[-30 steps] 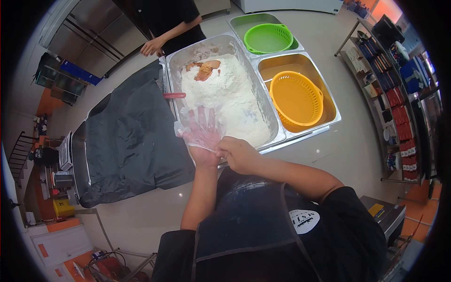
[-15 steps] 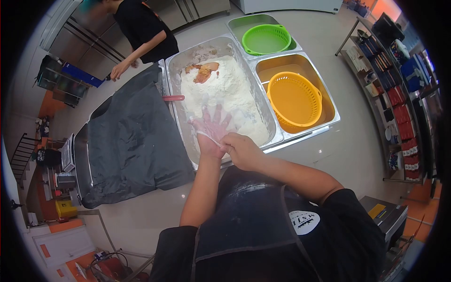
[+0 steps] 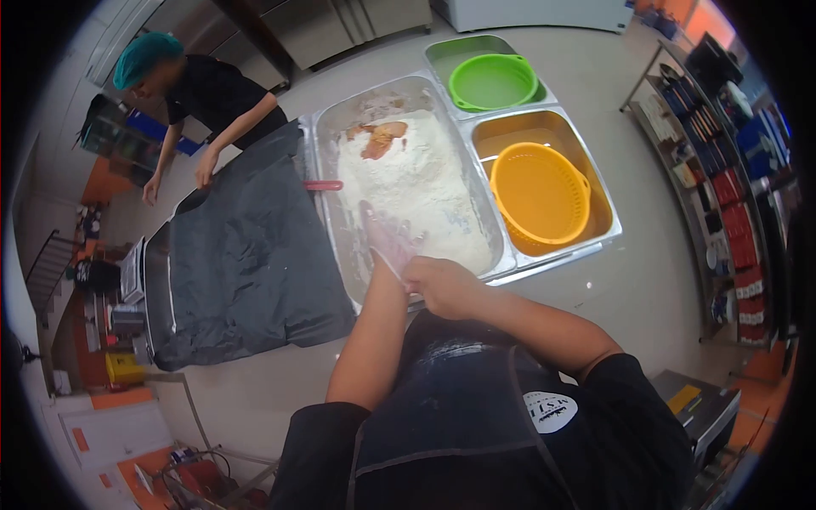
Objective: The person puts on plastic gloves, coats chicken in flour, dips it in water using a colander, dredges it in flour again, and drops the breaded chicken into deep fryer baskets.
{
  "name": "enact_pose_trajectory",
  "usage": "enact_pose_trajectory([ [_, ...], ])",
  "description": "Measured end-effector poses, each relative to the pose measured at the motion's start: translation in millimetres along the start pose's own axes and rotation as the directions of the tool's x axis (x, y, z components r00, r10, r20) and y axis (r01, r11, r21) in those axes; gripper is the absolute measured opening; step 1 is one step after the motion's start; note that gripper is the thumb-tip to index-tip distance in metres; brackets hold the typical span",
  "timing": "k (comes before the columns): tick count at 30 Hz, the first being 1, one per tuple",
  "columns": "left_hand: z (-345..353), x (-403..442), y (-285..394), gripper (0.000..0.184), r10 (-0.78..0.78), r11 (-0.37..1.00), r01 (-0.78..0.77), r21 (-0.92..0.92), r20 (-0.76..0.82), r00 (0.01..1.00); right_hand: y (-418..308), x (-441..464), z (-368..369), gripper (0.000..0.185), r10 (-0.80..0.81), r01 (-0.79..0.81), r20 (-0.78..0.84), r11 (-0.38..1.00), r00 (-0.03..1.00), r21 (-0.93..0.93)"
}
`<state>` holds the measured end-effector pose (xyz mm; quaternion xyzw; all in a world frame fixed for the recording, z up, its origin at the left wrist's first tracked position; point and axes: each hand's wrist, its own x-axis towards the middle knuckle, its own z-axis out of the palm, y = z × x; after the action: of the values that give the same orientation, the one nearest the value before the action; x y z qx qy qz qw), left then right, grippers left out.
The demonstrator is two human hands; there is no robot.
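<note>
My left hand (image 3: 388,236) is held over the near part of a steel pan (image 3: 325,212) of white flour (image 3: 438,191), its fingers loosely apart and holding nothing. A thin clear plastic glove (image 3: 405,257) covers it. At the left wrist, my bare right hand (image 3: 446,287) is closed in a pinch on the glove's cuff. A few brownish-orange pieces that look like raw battered meat (image 3: 382,138) lie on the flour at the pan's far end. A red handle (image 3: 324,185) sticks over the pan's left rim.
Black sheeting (image 3: 255,246) covers the container on the left. A co-worker in a green hair cover (image 3: 149,58) leans over its far edge. To the right, a yellow basket (image 3: 541,191) sits in orange-tinted liquid, with a green basket (image 3: 493,82) behind. A stocked shelf (image 3: 697,187) stands farther right.
My left hand has turned and its fingers look less spread, while the right still pinches the cuff. The co-worker has bent down, hands now at the black sheeting's far edge.
</note>
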<state>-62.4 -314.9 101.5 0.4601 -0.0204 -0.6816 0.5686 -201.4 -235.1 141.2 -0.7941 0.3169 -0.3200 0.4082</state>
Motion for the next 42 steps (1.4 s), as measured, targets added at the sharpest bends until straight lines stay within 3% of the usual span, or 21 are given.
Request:
enact_pose_trajectory([
  [3, 40.8, -38.1, -3.8, 0.096, 0.162, 0.985, -0.154, 0.073, -0.123, 0.979, -17.4, 9.2, -15.7, 0.013, 0.314, -0.313, 0.010, 0.949, 0.950, -0.027],
  [6, 12.6, 12.1, -19.3, 0.091, 0.334, 0.926, -0.302, 0.225, -0.122, 0.935, -28.1, 16.9, -26.3, 0.020, 0.402, -0.402, 0.017, 0.916, 0.916, -0.003],
  [9, -19.0, 50.5, -32.9, 0.085, 0.414, 0.872, -0.346, 0.346, -0.142, 0.899, -3.1, 19.5, -27.9, 0.021, 0.166, -0.183, -0.094, 0.957, 0.982, -0.225],
  [12, 4.3, 16.5, -25.2, 0.078, 0.384, 0.906, -0.297, 0.301, -0.292, 0.876, 2.5, 30.4, -39.9, 0.016, 0.169, -0.212, -0.138, 0.883, 0.976, -0.419],
  [15, 8.5, 7.9, -33.2, 0.075, 0.470, 0.865, -0.402, 0.299, -0.206, 0.858, 13.3, 49.7, -27.3, 0.011, -0.089, -0.033, -0.186, 0.824, 0.978, -0.565],
  [18, 4.1, 7.9, -26.8, 0.069, 0.267, 0.928, -0.224, 0.296, -0.113, 0.957, 5.0, 44.7, -11.7, 0.010, -0.323, 0.224, -0.034, 0.725, 0.946, -0.652],
  [19, 11.7, -0.9, -21.4, 0.064, 0.022, 0.977, -0.005, -0.212, 0.076, 0.997, 2.1, 41.6, -9.2, 0.010, -0.402, 0.329, 0.044, 0.677, 0.915, -0.659],
  [21, 47.6, -46.2, 11.8, 0.062, 0.096, 0.976, -0.101, -0.191, -0.034, 0.995, -0.5, 27.8, -7.9, 0.011, -0.432, 0.322, -0.032, 0.717, 0.902, -0.618],
  [22, 36.4, -30.1, 12.5, 0.064, 0.167, 0.958, -0.137, -0.253, 0.103, 0.981, -0.4, 24.3, -8.6, 0.012, -0.447, 0.323, -0.068, 0.735, 0.892, -0.596],
  [23, 25.6, -14.5, 13.4, 0.067, 0.235, 0.934, -0.151, -0.322, 0.237, 0.943, 2.2, 22.3, -10.5, 0.013, -0.360, 0.217, -0.097, 0.732, 0.928, -0.646],
  [26, 30.1, -13.4, 16.3, 0.101, 0.229, 0.934, -0.246, -0.260, -0.095, 0.969, 14.4, 27.7, -5.4, 0.014, 0.040, -0.201, -0.323, 0.851, 0.946, -0.485],
  [27, 27.9, -12.8, 17.2, 0.103, 0.217, 0.930, -0.211, -0.300, -0.013, 0.976, 13.8, 31.6, -8.0, 0.013, 0.235, -0.342, -0.275, 0.820, 0.932, -0.459],
  [29, 22.5, -10.3, 22.4, 0.106, 0.196, 0.921, -0.128, -0.369, 0.155, 0.968, 17.5, 21.9, -4.4, 0.014, 0.230, -0.274, -0.149, 0.821, 0.962, -0.501],
  [32, 21.6, -20.5, 28.8, 0.095, 0.235, 0.922, -0.149, -0.358, 0.212, 0.949, -1.9, -0.5, -6.4, 0.015, 0.230, -0.219, -0.038, 0.850, 0.973, -0.479],
  [34, 17.5, -17.8, 21.3, 0.097, 0.144, 0.921, -0.032, -0.388, 0.263, 0.954, -11.5, -16.6, -18.5, 0.015, 0.253, -0.231, -0.001, 0.879, 0.967, -0.418],
  [36, 9.5, -6.2, 13.3, 0.096, 0.037, 0.933, 0.097, -0.348, 0.359, 0.933, -13.7, -33.6, -39.3, 0.015, 0.271, -0.256, 0.013, 0.922, 0.963, -0.292],
  [38, 11.5, -3.9, 6.8, 0.092, 0.160, 0.970, -0.208, 0.126, 0.309, 0.938, -19.2, -59.8, -60.4, 0.016, 0.324, -0.327, -0.043, 0.936, 0.945, -0.128],
  [39, 13.6, -4.9, 5.5, 0.090, 0.212, 0.872, -0.328, 0.364, 0.322, 0.923, -20.6, -75.3, -70.8, 0.017, 0.404, -0.407, -0.052, 0.911, 0.913, -0.064],
  [41, 19.4, 1.8, 13.1, 0.088, 0.038, 0.785, -0.209, 0.583, 0.291, 0.956, -26.6, -99.8, -92.4, 0.018, 0.570, -0.571, -0.054, 0.820, 0.820, -0.019],
  [42, 15.8, 5.8, 12.5, 0.087, 0.050, 0.662, -0.233, 0.712, 0.268, 0.962, -21.7, -115.9, -96.2, 0.018, 0.650, -0.650, -0.046, 0.759, 0.758, 0.007],
])
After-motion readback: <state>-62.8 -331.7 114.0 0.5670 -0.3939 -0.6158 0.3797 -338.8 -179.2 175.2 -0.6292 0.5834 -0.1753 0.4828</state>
